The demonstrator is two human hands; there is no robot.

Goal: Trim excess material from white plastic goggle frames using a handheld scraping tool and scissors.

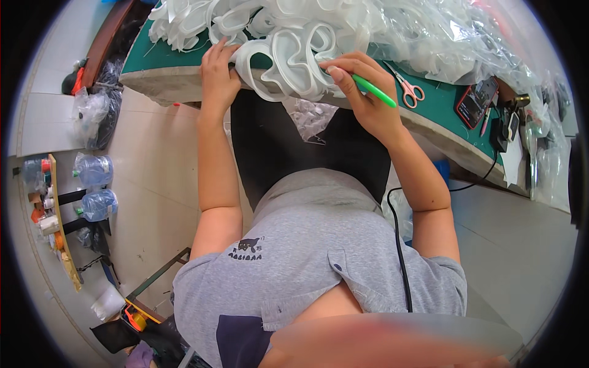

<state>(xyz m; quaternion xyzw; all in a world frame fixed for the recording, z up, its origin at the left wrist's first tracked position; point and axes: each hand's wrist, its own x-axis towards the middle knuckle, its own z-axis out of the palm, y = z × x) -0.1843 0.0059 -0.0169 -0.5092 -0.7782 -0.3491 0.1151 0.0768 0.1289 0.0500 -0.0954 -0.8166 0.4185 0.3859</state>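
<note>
A heap of white, looping ruffled strips with raised edges lies along the near edge of the green-topped table. My left hand is at the heap's left side, its fingers curled and its thumb against the nearest loop. On the other side, my right hand grips a bright green pen-shaped tool between thumb and palm. Its fingertips touch the loops, and the tool's working tip cannot be made out. Orange-handled scissors rest on the table just right of that hand.
Clear plastic sheeting covers more white strips at the back right. A phone, cables and small items lie on the table's right. A black cable runs down across my shirt. Water jugs stand on the floor at left.
</note>
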